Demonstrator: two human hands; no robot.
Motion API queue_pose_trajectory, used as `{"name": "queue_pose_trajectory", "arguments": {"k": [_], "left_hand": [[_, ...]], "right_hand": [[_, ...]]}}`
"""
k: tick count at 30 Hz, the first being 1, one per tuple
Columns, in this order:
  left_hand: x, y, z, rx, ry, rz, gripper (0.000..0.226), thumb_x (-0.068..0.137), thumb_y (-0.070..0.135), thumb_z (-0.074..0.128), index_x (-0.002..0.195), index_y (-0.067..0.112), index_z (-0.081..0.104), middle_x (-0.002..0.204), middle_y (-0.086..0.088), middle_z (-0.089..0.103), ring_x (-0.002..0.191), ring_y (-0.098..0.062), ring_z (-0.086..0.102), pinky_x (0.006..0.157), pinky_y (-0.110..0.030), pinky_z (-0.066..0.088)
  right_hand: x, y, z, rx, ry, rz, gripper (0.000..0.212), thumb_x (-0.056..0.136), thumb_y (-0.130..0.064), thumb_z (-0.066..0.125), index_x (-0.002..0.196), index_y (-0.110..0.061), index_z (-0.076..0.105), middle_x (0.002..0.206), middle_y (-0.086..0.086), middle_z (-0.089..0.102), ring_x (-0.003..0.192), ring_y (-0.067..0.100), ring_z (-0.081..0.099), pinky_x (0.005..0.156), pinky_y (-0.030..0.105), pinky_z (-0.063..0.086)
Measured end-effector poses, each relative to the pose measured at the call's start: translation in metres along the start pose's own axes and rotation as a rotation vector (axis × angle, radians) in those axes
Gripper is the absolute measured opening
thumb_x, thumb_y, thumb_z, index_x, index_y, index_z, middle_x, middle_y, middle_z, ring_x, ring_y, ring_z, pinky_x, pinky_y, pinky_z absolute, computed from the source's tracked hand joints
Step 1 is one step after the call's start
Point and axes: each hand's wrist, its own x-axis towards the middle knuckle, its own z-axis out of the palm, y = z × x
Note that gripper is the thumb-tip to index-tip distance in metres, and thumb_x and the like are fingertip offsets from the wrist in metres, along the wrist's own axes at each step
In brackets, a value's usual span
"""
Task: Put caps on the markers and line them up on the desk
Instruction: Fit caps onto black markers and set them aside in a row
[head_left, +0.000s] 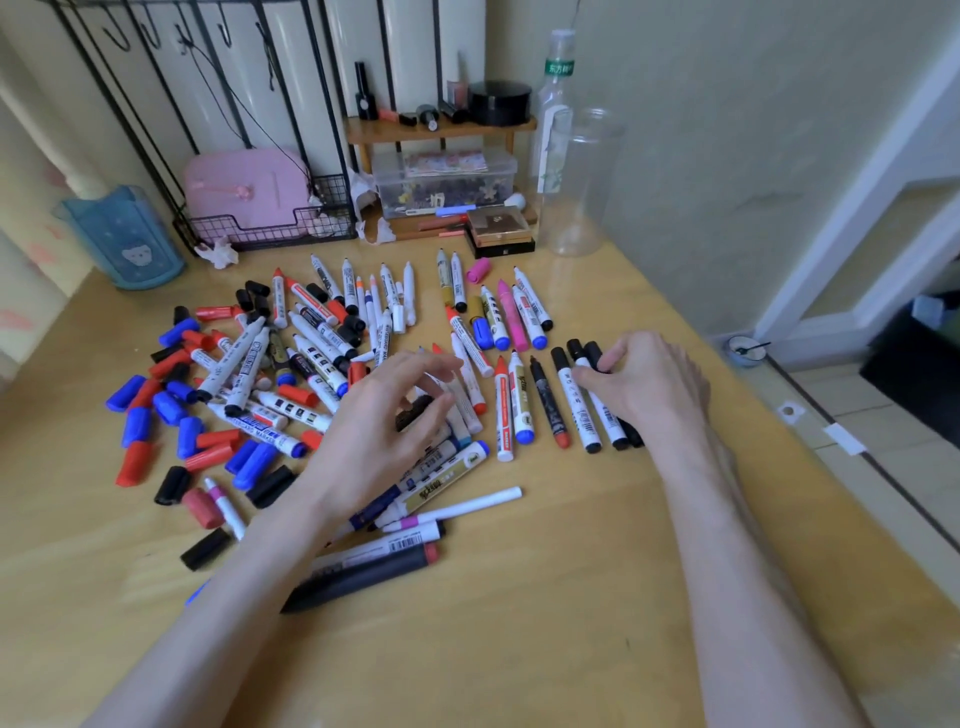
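Observation:
A jumbled pile of uncapped markers (311, 358) covers the middle of the wooden desk (519, 597). Loose blue, red and black caps (171, 415) lie to its left. A row of capped markers (524, 405) lies side by side right of the pile. My right hand (649, 384) is at the row's right end, thumb and curled fingers holding the rightmost black marker (597, 358). My left hand (379, 431) hovers over the pile with loosely curled fingers, a black cap (413, 410) just beneath them. More capped markers (514, 317) lie further back.
A clear plastic jar (582, 182) and a bottle (556, 104) stand at the back right. A small wooden shelf (441, 130) with boxes, a wire basket (270, 228) holding a pink bag, and a blue bin (124, 239) line the back. The desk's edge runs down the right.

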Motion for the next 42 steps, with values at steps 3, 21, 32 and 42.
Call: {"name": "queue_pose_trajectory", "arguments": {"k": [3,21,32,42], "left_hand": [[-0.009,-0.008,-0.012,0.01,0.021,-0.034,0.031,0.103,0.024,0.061,0.134,0.023,0.065,0.119,0.014,0.067,0.11,-0.004,0.064,0.09,-0.021,0.05],[-0.043,-0.034,-0.057,0.053,0.089,-0.087,0.027,0.103,0.021,0.06,0.129,0.024,0.068,0.114,0.013,0.067,0.107,-0.013,0.065,0.086,-0.031,0.053],[-0.05,-0.04,-0.07,0.036,0.153,-0.114,0.023,0.105,0.015,0.059,0.122,0.024,0.072,0.114,0.01,0.071,0.104,-0.016,0.067,0.085,-0.031,0.052],[-0.058,-0.044,-0.074,0.07,0.137,-0.124,0.02,0.104,0.015,0.06,0.119,0.023,0.072,0.117,0.014,0.07,0.108,-0.012,0.067,0.087,-0.02,0.05]], "right_hand": [[-0.001,-0.001,0.003,0.001,-0.022,-0.051,0.063,0.079,-0.06,0.079,0.127,-0.023,0.061,0.127,0.009,0.057,0.124,0.033,0.051,0.08,0.035,0.038],[-0.001,-0.007,0.017,0.016,0.064,-0.003,0.052,0.082,-0.039,0.077,0.128,-0.022,0.059,0.121,0.009,0.065,0.111,0.034,0.06,0.077,0.035,0.039],[0.0,-0.007,0.025,-0.037,0.056,-0.054,0.075,0.084,-0.041,0.08,0.146,-0.019,0.043,0.139,0.018,0.05,0.126,0.038,0.051,0.103,0.046,0.042],[-0.007,-0.018,0.03,0.121,0.107,-0.338,0.036,0.089,-0.041,0.075,0.123,-0.03,0.069,0.127,0.002,0.057,0.124,0.026,0.046,0.102,0.036,0.038]]}}
